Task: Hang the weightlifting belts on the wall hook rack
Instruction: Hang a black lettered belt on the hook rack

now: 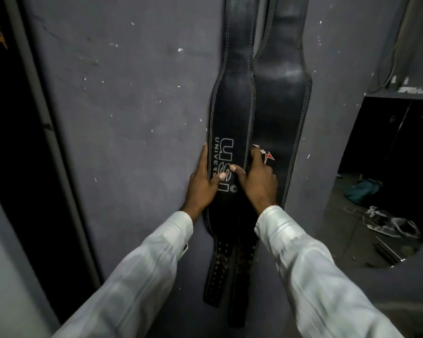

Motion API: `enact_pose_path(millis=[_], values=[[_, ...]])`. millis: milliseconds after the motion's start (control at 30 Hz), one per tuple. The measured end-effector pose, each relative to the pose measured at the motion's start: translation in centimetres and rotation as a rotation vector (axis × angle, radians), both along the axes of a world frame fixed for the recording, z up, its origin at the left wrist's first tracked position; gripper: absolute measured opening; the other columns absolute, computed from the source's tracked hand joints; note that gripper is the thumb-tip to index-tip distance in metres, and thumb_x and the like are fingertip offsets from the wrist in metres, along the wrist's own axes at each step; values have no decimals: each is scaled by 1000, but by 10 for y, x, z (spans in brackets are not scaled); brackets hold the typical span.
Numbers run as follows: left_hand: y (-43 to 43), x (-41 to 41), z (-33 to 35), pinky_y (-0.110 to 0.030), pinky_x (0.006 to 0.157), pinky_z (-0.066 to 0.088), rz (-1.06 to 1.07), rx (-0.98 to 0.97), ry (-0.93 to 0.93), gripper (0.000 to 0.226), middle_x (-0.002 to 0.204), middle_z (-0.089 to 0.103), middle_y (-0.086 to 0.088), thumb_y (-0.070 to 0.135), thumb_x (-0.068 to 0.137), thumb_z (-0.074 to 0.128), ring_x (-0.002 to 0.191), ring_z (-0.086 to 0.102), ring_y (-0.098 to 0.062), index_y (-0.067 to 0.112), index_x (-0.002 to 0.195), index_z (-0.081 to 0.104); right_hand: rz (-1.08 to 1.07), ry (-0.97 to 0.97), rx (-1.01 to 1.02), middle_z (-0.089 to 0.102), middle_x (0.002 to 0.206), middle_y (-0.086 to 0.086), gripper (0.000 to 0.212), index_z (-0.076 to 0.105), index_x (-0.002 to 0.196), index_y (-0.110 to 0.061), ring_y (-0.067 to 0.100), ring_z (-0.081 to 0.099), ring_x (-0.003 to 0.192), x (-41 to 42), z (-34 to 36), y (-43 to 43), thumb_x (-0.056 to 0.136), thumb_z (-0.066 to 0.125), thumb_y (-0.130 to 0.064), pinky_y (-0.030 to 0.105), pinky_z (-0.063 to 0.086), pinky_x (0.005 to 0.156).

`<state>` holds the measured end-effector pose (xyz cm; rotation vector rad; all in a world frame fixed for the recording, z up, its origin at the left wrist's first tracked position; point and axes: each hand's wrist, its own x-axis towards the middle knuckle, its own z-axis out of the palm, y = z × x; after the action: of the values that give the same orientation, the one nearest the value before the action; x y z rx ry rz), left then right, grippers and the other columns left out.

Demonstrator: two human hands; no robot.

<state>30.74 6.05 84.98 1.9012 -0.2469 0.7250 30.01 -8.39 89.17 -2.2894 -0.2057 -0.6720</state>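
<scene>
Tops of belts point(232, 106) beyond upper edge
</scene>
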Motion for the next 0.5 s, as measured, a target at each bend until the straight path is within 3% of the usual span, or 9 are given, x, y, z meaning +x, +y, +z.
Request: enact_pose_path(millis=[133,333,500], values=[[0,-8,-28,-35,112,44,-75,21,137,98,150,49,7,19,88,70,130,54,-12,37,157,4,10,62,-15,62,126,9,53,42,122,-18,36,61,113,-3,-24,-1,84,72,-40,43,47,89],[-5,-8,-35,-7,98,42,23,-55,120,91,144,55,6,19,89,69,117,55,-1,39,157,11,-29,15,-14,65,123,10,51,42,120,-17,36,63,109,-3,-33,4,87,68,-44,42,47,86],[-5,-13,-42,-21,108,40,-6,-16,144,87,150,49,6,24,93,65,126,52,-6,37,157,8,-18,75,22,65,123,10,49,47,120,-17,37,63,110,-7,-42,1,85,70,-43,42,47,88]])
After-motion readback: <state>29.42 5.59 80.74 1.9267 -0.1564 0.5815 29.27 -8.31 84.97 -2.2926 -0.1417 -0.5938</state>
